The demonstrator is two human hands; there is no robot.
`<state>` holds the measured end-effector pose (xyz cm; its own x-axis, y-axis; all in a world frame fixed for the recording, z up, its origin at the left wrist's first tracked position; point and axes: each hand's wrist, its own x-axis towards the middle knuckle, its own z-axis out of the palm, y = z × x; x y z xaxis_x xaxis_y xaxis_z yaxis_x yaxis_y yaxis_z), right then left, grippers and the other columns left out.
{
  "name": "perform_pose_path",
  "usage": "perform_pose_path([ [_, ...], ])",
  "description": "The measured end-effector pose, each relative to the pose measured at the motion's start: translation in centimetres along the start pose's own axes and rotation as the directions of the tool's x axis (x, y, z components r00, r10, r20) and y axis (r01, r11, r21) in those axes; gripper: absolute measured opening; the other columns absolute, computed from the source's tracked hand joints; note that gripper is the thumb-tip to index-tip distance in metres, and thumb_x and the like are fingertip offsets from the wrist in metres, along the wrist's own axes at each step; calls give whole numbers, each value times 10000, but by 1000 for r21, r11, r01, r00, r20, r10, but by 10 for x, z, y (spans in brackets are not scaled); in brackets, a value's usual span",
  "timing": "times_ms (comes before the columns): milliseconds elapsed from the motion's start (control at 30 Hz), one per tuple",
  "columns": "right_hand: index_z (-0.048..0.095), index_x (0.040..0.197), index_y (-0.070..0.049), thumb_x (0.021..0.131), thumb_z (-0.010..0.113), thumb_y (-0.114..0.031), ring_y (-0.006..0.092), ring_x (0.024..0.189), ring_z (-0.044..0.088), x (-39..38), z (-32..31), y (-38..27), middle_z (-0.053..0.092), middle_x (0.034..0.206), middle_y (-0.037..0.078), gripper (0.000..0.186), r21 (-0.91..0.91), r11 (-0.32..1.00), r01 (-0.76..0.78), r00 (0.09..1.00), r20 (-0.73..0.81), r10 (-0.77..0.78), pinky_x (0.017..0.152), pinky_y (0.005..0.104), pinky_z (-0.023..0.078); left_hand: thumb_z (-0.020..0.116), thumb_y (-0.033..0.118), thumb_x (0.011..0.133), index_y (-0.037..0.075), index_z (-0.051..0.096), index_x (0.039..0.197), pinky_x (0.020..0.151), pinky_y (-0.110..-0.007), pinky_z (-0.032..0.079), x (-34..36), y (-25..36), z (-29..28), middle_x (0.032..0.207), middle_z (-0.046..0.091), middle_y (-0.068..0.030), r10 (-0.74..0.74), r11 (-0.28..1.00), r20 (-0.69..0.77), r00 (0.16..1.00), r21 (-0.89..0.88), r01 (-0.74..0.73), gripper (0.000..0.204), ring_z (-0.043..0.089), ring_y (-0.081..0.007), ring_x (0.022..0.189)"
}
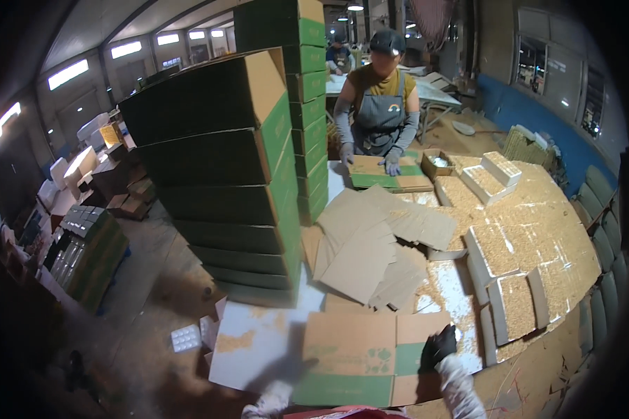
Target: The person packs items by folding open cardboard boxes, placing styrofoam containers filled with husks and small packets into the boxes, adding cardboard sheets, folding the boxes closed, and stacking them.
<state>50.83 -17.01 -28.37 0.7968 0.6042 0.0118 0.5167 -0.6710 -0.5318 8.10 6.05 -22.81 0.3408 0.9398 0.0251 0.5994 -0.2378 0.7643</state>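
A flattened brown-and-green cardboard carton [349, 349] lies on the white tabletop [241, 353] in front of me. At the carton's right edge is my right hand [440, 346] in a black glove, its fingers curled around the edge. My left hand [290, 370], also dark-gloved, is at the carton's left edge, blurred into shadow, so its fingers cannot be made out. Beyond the carton lies a loose pile of plain grey-brown cardboard sheets [360, 248].
Tall stacks of green cartons [210, 167] rise at the left. White trays of yellowish granules [517, 307] cover the right side. Across the table a co-worker [381, 105] handles another flat carton [388, 171]. A white tray [186, 339] sits low at left.
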Motion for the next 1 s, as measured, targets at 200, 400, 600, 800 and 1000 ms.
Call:
perform_pose_path([
  [200, 360, 1279, 2, 855, 560, -204, 256, 1225, 360, -25, -16, -2, 367, 1327, 155, 512, 697, 704, -135, 985, 15, 175, 1008, 350, 307, 627, 297, 776, 2, 475, 1170, 703, -431, 476, -18, -32, 26, 927, 595, -252, 202, 966, -102, 974, 183, -182, 515, 587, -395, 832],
  [400, 520, 1090, 10, 853, 502, -396, 255, 954, 555, -45, -162, -62, 576, 1031, 164, 471, 786, -211, -581, 775, 457, -436, 888, 398, 427, 628, 129, 785, 4, 426, 1212, 795, -344, 469, -13, 151, -65, 1041, 564, -147, 269, 958, -518, 812, 60, -279, 488, 572, -238, 913],
  [600, 278, 1337, -8, 861, 555, -289, 188, 1114, 462, -86, -171, -248, 486, 1209, 127, 619, 600, 614, 513, 152, 641, -753, 939, 305, 369, 592, 217, 766, 97, 516, 1089, 939, -436, 299, -41, 249, -47, 1081, 538, -28, 954, -1, 256, 158, 529, -848, 352, 516, -205, 1013],
  [800, 168, 1388, -79, 839, 580, -209, 188, 1075, 484, -67, -143, -264, 485, 1219, 126, 698, 766, 611, 200, 141, 595, -792, 890, 307, 414, 641, 216, 695, 77, 577, 1088, 980, -469, 278, -63, 210, -56, 1023, 587, -69, 926, 361, 114, 360, 14, -932, 422, 556, -222, 969],
  [1000, 208, 1392, -166, 613, 553, 72, 201, 1295, 273, -39, -228, -316, 324, 1382, 122, 884, 539, 835, 112, 663, 585, -467, 1016, 318, 299, 657, 323, 659, 44, 592, 1066, 685, -401, 493, -78, 249, -175, 804, 611, -109, 858, 254, 491, 151, -150, -955, 498, 601, -289, 728],
])
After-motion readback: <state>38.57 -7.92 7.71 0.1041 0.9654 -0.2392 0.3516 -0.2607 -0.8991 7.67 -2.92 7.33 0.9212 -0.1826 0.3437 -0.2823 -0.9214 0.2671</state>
